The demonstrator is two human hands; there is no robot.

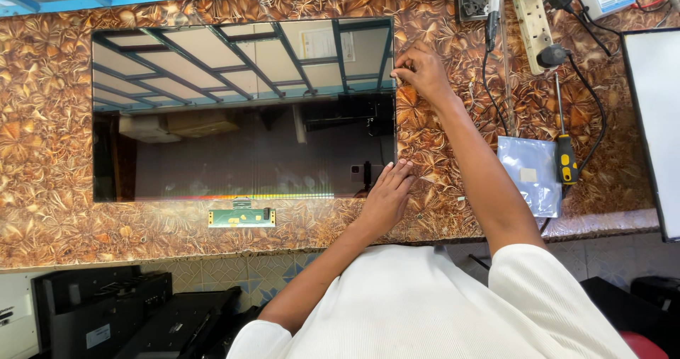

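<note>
Along the glossy panel's (241, 111) right edge — right hand (419, 70) pinches, left hand (388, 192) lies spread.

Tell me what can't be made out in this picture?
Head view only:
- Right hand fingertips at the glossy panel edge: too small to tell any grip.
- Panel surface: masked by ceiling reflections.
- White board: cut off by the right edge.
- Small circuit strip: details too fine.

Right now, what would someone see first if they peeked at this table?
First the big shiny panel lying flat in the middle of the brown leaf-patterned table, mirroring the ceiling. The left hand presses flat at its lower right corner, and the right hand pinches its upper right corner. To the right lie a silver bag and a yellow-handled screwdriver.
</note>
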